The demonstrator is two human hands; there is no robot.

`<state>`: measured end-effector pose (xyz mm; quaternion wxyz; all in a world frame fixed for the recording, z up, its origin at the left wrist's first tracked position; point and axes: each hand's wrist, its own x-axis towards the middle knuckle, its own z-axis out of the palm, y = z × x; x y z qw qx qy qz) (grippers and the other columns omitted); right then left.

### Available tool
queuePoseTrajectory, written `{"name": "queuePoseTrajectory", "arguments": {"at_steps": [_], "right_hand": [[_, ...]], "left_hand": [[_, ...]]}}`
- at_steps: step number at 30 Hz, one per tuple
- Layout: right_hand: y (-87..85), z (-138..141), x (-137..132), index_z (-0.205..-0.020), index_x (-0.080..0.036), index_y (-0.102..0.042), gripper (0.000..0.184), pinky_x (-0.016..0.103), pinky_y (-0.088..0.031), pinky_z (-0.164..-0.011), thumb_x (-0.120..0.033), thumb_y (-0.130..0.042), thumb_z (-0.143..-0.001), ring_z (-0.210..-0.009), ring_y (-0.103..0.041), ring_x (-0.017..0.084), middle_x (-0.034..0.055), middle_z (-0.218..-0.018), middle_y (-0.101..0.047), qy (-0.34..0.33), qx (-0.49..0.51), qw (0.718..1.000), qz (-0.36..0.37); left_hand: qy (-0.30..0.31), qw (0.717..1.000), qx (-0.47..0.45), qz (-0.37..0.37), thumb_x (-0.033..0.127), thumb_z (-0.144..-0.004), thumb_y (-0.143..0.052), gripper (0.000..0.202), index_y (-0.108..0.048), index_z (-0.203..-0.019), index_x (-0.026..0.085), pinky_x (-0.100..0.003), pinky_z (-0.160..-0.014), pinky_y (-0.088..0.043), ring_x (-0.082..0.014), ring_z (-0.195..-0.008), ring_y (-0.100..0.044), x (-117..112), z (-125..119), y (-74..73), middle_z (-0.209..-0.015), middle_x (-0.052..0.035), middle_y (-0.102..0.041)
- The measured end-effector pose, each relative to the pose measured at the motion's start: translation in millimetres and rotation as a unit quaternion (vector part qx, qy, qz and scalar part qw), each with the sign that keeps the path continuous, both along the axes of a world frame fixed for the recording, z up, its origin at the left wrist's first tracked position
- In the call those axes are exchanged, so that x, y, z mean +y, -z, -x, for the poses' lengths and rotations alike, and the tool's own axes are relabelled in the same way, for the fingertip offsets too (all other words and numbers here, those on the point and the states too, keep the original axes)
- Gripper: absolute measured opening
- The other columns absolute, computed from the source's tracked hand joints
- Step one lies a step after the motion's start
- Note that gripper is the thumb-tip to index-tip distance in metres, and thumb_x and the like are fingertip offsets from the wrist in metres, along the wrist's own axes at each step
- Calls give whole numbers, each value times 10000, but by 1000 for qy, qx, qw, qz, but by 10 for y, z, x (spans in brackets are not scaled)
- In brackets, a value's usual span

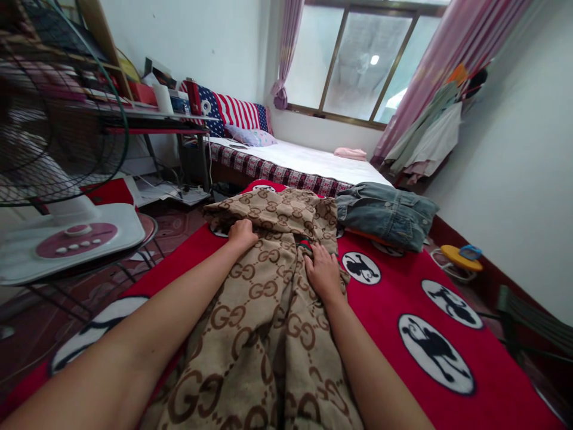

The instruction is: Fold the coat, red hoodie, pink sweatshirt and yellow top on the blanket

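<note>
1. Two bare hands work over a tan patterned garment (264,280) laid lengthwise on a red cover (380,304), the cloth running from the cover's near edge towards its far edge. Left hand (243,235) is curled at the lip of the folded-over far section, its fingertips hidden, so whether it pinches cloth cannot be told. Right hand (323,270) rests fingers spread on the garment's right side, touching or just beside a green-and-red striped band (305,244).

2. Paired letters "G", one of each pair mirrored, repeat in brown across the tan cloth, large near the camera and smaller towards the fold.

3. Red fabric stretches beneath, printed with white round emblems (436,352) bearing dark, long-tailed animal figures. At its far right corner sits a folded stack of blue denim (385,212).

4. Beyond the far edge stands a white-sheeted bed (308,158), with a stars-and-stripes cushion (244,110) at its left end, under a window (371,60) framed by pink curtains (447,77).

5. Past the left edge stands an electric fan (71,206); past the right, a small yellow-topped stool (456,257).
</note>
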<state>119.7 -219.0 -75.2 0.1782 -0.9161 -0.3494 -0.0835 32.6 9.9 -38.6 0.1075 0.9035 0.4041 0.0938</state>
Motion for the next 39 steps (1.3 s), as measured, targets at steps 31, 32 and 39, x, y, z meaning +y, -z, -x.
{"name": "queuePoseTrajectory", "arguments": {"at_steps": [31, 32, 39], "right_hand": [[-7, 43, -18, -1480, -200, -384, 544, 473, -233, -1145, -406, -389, -975, -1411, -344, 269, 68, -1541, -373, -31, -29, 999, 21], [-6, 47, -18, -1473, -206, -397, 535, 474, -234, -1145, -402, -391, -975, -1405, -353, 268, 61, -1531, -391, -36, -32, 999, 20], [28, 39, 4, -1431, -189, -458, 500, 488, -247, -1130, -376, -420, -969, -1381, -388, 275, 84, -1497, -442, -33, -34, 999, -7]], "left_hand": [[344, 922, -167, 56, 493, -893, -531, 376, -703, -1047, 196, -421, -1082, -378, -268, -1196, -560, -697, 754, 200, -1210, -104, -664], [293, 921, -225, 122, 451, -901, -530, 331, -707, -969, 179, -398, -1026, -438, -250, -1095, -612, -625, 712, 143, -1094, -97, -698], [-103, 580, -632, 503, 80, -828, -614, 142, -613, -951, 149, -276, -893, -529, -126, -887, -662, 170, 237, -226, -897, -43, -678]]}}
